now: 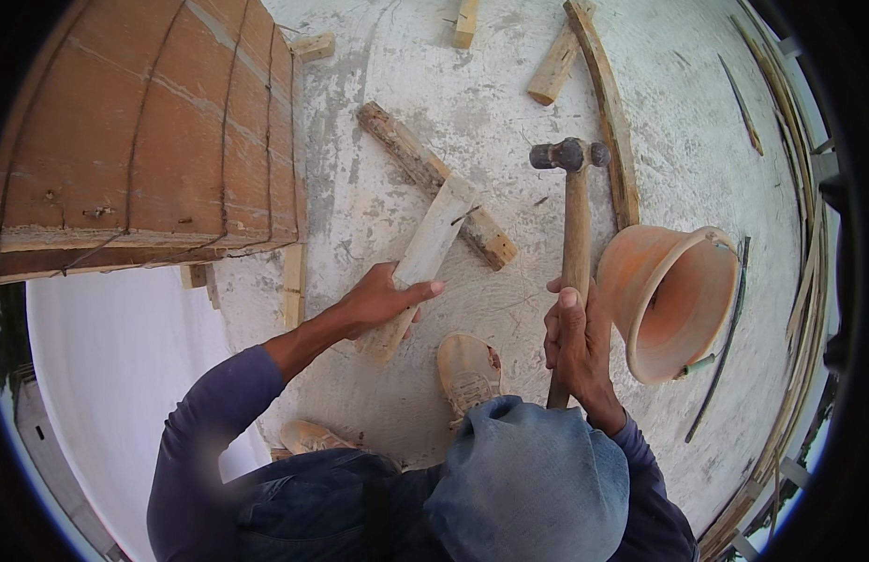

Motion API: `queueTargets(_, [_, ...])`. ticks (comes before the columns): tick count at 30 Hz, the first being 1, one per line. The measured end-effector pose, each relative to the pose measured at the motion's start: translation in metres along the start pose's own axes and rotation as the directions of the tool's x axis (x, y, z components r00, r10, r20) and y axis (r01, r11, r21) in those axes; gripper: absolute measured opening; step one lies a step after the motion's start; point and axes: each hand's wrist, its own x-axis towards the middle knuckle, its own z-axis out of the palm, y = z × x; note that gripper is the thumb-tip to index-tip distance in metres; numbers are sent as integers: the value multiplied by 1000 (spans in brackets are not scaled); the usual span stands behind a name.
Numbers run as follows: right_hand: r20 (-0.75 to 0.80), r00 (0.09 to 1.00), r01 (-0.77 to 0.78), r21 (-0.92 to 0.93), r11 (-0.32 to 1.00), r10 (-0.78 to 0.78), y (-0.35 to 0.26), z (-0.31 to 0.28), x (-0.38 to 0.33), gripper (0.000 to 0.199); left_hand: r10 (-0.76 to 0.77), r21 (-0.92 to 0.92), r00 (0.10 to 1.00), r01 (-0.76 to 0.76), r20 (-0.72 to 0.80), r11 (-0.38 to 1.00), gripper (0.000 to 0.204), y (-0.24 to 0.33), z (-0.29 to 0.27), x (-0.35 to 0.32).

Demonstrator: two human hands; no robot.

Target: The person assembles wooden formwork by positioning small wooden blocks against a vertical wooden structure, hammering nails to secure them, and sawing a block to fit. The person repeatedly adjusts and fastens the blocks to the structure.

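Note:
My left hand (383, 302) is closed around a short whitish wooden board (434, 234). The board's far end rests on a rough wooden block (411, 155) lying diagonally on the floor. A dark nail (466, 215) sticks out at the board's far end, by its right edge. My right hand (581, 342) grips the wooden handle of a ball-peen hammer (576, 220), head pointing away from me and held up to the right of the board. The hammer's dark metal head is apart from the board and nail.
A terracotta-coloured pot (673, 300) lies tipped on its side at right, with a dark rod (720, 347) beside it. Wooden pieces (608, 103) lie beyond the hammer. Large reddish-brown panels (144, 122) bound with wire stand at upper left. Long thin strips (809, 253) line the right edge.

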Motion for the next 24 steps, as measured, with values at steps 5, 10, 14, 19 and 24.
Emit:
queueTargets(5, [-85, 988, 127, -44, 991, -130, 0, 8, 2, 43, 58, -42, 998, -59, -5, 997, 78, -2, 2, 2])
queueTargets(10, [119, 979, -129, -247, 960, 163, 1, 4, 1, 42, 97, -40, 995, -97, 10, 995, 77, -6, 2, 6])
queueTargets(14, [-421, 900, 252, 289, 923, -114, 2, 5, -3, 42, 21, -76, 1000, -19, 23, 997, 75, -4, 3, 5])
queueTargets(19, [-14, 990, 129, -308, 942, -141, 10, 23, 0, 37, 63, -30, 998, -64, -10, 998, 72, 2, 6, 4])
queueTargets(24, [-113, 993, 50, 62, 997, -43, 9, 14, -8, 40, 38, -90, 999, -34, 38, 995, 73, 1, 6, 4])
